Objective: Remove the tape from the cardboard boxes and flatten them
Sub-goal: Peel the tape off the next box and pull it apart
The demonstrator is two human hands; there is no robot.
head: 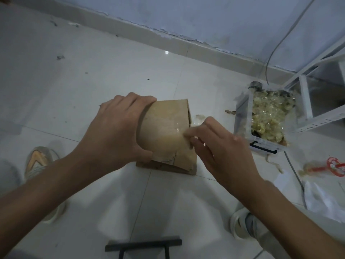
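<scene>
1. The cardboard box (168, 126) sits at the centre of the scene, held above the white tiled floor (93, 81). It is a small brown box seen from above, with a lower flap or panel showing at its near edge.
2. The left hand (115, 128) grips the left side of the box. The fingers curl over the far left corner and the thumb presses the near left edge.
3. The right hand (220, 144) is at the right edge of the box. Its thumb and fingertips are pinched together on a strip of clear tape (188, 128) where the strip meets the top face. The remaining fingers are curled.
4. A loose, crinkled end of the tape shows just beyond the right fingers, off the right edge of the box.
5. A clear plastic bin (242, 116) with a black handle stands on the floor to the right of the box, near it but apart. It is filled with crumpled yellowish tape.
6. A white metal shelf frame (317, 116) stands on the far right, just beside the bin.
7. A red and white object (334, 166) lies on the floor at the right edge; its type cannot be determined.
8. One shoe (40, 161) is at the near left and another (240, 225) at the near right.
9. A dark metal bar (143, 243) crosses the near edge of the view.
</scene>
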